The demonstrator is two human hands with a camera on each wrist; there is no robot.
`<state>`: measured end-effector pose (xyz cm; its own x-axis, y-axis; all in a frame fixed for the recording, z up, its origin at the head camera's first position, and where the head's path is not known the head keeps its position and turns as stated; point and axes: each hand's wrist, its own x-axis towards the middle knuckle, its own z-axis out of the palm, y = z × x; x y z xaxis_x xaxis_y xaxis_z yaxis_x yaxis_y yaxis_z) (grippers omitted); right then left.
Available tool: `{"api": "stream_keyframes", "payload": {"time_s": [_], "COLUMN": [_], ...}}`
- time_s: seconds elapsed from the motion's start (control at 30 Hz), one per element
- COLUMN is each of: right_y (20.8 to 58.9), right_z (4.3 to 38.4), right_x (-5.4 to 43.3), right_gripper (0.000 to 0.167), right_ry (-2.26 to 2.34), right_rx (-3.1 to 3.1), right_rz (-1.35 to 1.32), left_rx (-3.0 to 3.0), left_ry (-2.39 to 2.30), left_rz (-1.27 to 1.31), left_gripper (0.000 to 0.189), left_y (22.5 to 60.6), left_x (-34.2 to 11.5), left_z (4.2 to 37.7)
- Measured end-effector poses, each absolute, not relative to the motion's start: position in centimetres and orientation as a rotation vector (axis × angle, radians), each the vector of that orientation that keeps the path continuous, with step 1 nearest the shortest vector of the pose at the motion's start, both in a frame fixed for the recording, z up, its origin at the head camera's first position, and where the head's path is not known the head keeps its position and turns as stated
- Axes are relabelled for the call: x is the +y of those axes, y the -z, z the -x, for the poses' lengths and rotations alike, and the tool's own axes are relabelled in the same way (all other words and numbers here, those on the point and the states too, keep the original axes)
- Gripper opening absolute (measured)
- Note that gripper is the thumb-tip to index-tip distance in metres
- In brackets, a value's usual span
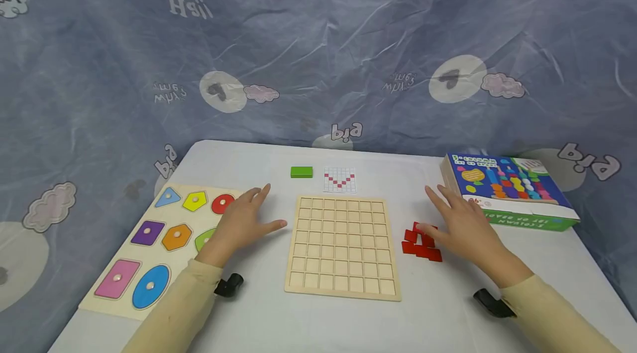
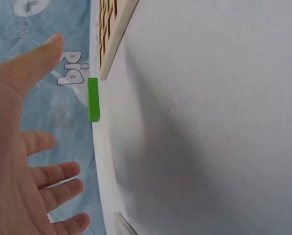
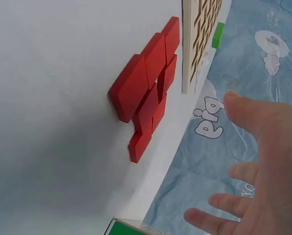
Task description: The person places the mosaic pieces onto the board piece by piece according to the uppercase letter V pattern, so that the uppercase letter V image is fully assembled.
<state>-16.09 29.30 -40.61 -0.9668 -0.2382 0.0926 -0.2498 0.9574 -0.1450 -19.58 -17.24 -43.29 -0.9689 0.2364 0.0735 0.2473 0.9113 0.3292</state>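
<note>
Seven red tiles [image 1: 421, 251], one grid board [image 1: 343, 248], one green block [image 1: 301, 172], one patterned card [image 1: 340, 180], one box [image 1: 507, 181], one shape board [image 1: 124, 252] with eight shapes [image 1: 147, 237] showing wholly or partly, one table [image 1: 438, 314], two hands [image 1: 241, 226] and two sleeves [image 1: 171, 309].

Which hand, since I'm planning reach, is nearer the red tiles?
Right. The right hand hovers close by the red tiles; the left hand is across the board from them.

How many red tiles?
7 red tiles, right of the board: three in the near row, two mid, two far. The right hand partly hides some in the head view; the right wrist view shows all.
</note>
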Motion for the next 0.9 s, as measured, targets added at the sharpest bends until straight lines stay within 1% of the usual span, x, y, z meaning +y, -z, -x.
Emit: {"api": "stream_keyframes", "payload": {"time_s": [0.17,0.4,0.63,0.9], "right_y": [40.5,40.6,40.9,42.7], "right_z": [15.4,14.4,13.3,12.5], "right_x": [29.5,30.0,30.3,30.4], "right_gripper": [0.091,0.087,0.080,0.071], "right_ry": [-0.271,-0.383,-0.518,-0.578], "right_rx": [-3.021,-3.057,-3.122,-3.131], "right_rz": [-0.424,-0.425,-0.406,-0.377], "left_rx": [-3.093,-3.146,-3.139,-3.210], "left_ry": [0.726,0.953,1.021,0.997], "left_rz": [0.439,0.615,0.697,0.713], "left_gripper": [0.101,0.103,0.101,0.106], "left_y": [43.3,43.5,44.5,44.9], "left_x": [-16.8,-16.3,-16.2,-15.8], "left_z": [19.4,19.0,18.4,18.1]}}
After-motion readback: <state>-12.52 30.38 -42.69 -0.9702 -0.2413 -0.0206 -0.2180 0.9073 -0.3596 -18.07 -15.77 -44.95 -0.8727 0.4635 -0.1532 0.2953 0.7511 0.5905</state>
